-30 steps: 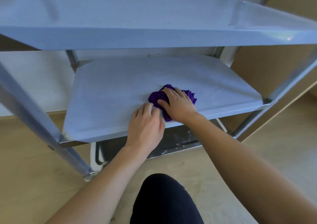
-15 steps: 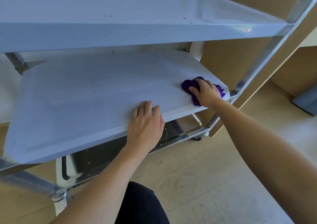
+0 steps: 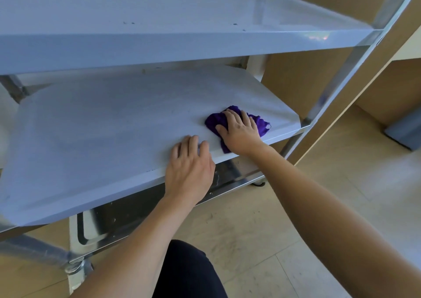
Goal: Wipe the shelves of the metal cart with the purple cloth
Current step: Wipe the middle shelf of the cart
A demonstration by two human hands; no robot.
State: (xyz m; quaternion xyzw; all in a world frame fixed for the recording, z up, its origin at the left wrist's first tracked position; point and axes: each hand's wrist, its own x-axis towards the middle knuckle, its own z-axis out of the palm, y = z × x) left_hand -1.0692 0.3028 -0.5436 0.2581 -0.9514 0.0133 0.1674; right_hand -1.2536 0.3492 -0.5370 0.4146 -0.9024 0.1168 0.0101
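Observation:
The metal cart's middle shelf point(image 3: 102, 124) stretches across the view under the top shelf point(image 3: 159, 24). A crumpled purple cloth point(image 3: 215, 121) lies on the middle shelf near its front right corner. My right hand point(image 3: 240, 131) lies flat on top of the cloth, fingers spread, pressing it onto the metal. My left hand point(image 3: 190, 163) rests on the front edge of the same shelf, just left of the cloth, fingers straight on the surface. Much of the cloth is hidden under my right hand.
A shiny bottom shelf point(image 3: 127, 215) shows below the middle one, with a caster point(image 3: 76, 267) at the lower left. The cart's right upright post point(image 3: 337, 78) rises beside wooden panels point(image 3: 319, 74). A grey object point(image 3: 404, 129) sits on the tiled floor point(image 3: 273, 240) at right.
My right hand slid the cloth right to the shelf's front right corner, then back left a little. My left hand has stayed on the shelf's front edge.

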